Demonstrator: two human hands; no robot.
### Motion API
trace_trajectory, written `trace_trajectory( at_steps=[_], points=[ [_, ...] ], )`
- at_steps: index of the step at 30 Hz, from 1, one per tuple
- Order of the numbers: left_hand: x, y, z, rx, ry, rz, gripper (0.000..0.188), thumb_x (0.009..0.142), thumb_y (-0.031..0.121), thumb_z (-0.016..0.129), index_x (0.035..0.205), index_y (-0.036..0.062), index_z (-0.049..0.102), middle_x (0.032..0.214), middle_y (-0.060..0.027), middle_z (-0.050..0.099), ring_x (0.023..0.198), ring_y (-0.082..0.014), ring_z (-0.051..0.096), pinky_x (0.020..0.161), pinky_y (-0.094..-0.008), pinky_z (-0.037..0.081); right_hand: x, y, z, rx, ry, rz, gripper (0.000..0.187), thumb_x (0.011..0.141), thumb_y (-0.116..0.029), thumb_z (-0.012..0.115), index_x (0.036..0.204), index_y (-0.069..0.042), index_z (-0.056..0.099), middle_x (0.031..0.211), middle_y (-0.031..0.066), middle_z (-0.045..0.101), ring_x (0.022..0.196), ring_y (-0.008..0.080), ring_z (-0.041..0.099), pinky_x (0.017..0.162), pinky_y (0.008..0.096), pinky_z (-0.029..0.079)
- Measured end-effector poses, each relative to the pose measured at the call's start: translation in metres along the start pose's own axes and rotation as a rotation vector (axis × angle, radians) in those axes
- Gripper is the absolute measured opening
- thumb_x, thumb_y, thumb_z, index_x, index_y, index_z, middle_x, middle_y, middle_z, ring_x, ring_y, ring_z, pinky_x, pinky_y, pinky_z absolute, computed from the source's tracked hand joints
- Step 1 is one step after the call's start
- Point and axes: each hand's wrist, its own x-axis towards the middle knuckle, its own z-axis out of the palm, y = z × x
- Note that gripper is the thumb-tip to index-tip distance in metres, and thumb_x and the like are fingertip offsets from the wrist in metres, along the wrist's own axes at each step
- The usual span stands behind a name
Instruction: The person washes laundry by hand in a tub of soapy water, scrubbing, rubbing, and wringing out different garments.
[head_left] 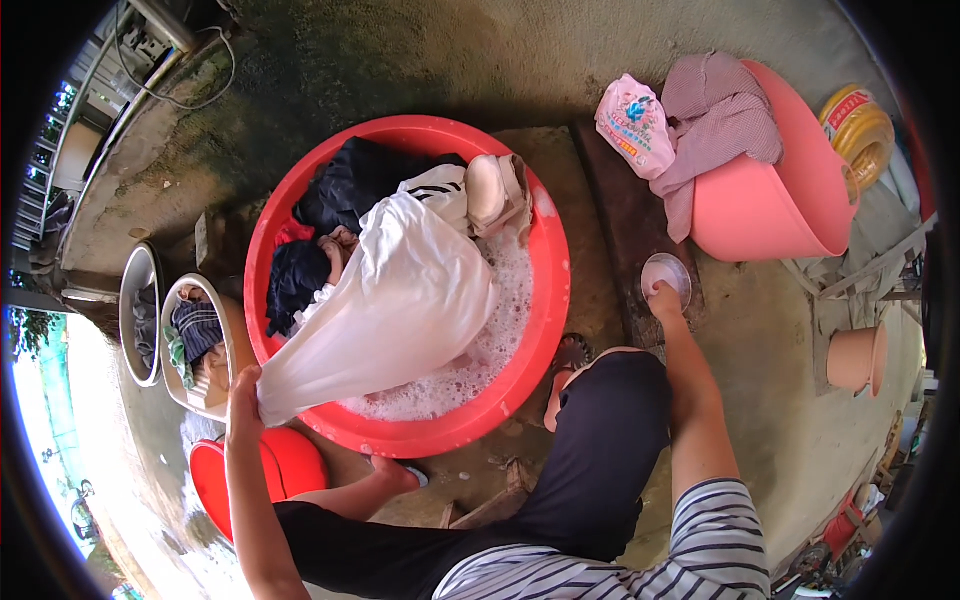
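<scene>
Outstretched white cloth [420,280] over red tub [553,275], round bowl [682,272] at right

The cloth [425,275] is white, the tub [552,290] red, the sleeve [715,535] striped.

A fisheye camera worn on the head looks steeply down past its wearer's legs [590,440] at a red tub [555,310], close by. The view spans nearly its whole rim, with floor [750,350] beyond the right edge.
</scene>
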Motion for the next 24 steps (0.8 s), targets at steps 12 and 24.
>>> trace_trajectory(
  at_steps=[12,24],
  points=[
    [-0.015,0.006,0.019,-0.057,-0.076,0.301,0.011,0.068,0.009,0.050,0.061,0.0093,0.043,0.060,0.0006,0.043,0.057,-0.0091,0.041,0.057,-0.0211,0.035,0.030,0.013,-0.033,0.383,-0.109,0.217,0.008,0.071,-0.007,0.054,0.068,-0.001,0.057,0.066,0.0113,0.059,0.062,0.0185,0.060,0.047,0.0286,0.046],
    [-0.036,0.000,0.021,-0.412,-0.216,-0.151,0.027,0.079,0.022,0.052,0.094,-0.0001,0.055,0.089,-0.0105,0.059,0.080,-0.0233,0.058,0.073,-0.0347,0.047,-0.151,-0.346,-0.103,0.576,-0.785,-0.856,0.007,0.075,-0.007,0.055,0.073,-0.001,0.052,0.061,0.0039,0.054,0.050,0.0100,0.053,0.045,0.0238,0.043]
  ],
)
